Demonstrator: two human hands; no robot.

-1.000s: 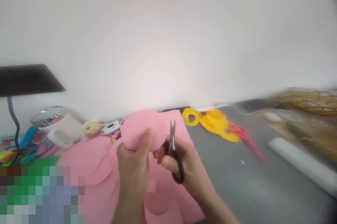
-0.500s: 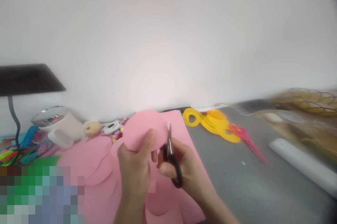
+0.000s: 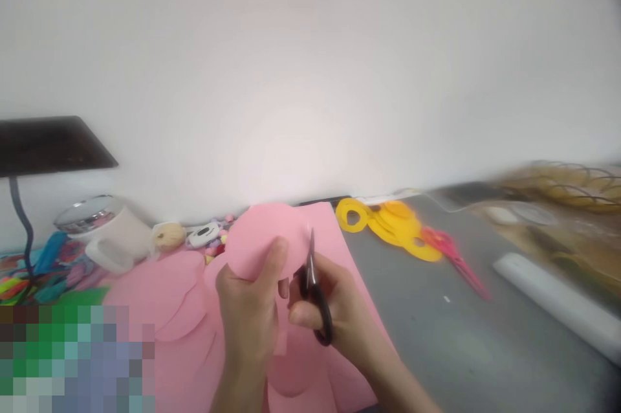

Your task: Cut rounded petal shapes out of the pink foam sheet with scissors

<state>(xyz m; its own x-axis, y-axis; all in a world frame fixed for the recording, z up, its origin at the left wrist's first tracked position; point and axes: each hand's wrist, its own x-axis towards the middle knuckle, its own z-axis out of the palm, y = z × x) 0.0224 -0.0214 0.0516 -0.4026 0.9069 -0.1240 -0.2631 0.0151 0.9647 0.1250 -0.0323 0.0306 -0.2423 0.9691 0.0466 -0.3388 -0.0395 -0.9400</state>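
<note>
My left hand (image 3: 252, 296) pinches a round pink paper disc (image 3: 262, 232), its thumb flat on the near face and the other fingers mostly hidden behind. In my right hand (image 3: 334, 303) is a pair of black-handled scissors (image 3: 321, 309), blades pointing up at the disc's right edge. The blades look nearly closed, and paper partly hides one of them. Beneath both hands lie pink paper sheets (image 3: 339, 238), and to the left are more pink paper circles (image 3: 155, 290) that overlap one another.
Yellow paper rings (image 3: 395, 228) and pink scissors (image 3: 458, 261) lie right of the sheets on the grey table (image 3: 417, 348). A white roll-like object (image 3: 548, 303) is further right. At the left stand a white mug (image 3: 123, 238) and a dark lamp-like panel (image 3: 53, 146).
The scissor blades have closed together at the disc's right edge. Both hands keep almost the same place, and the view has shifted very slightly.
</note>
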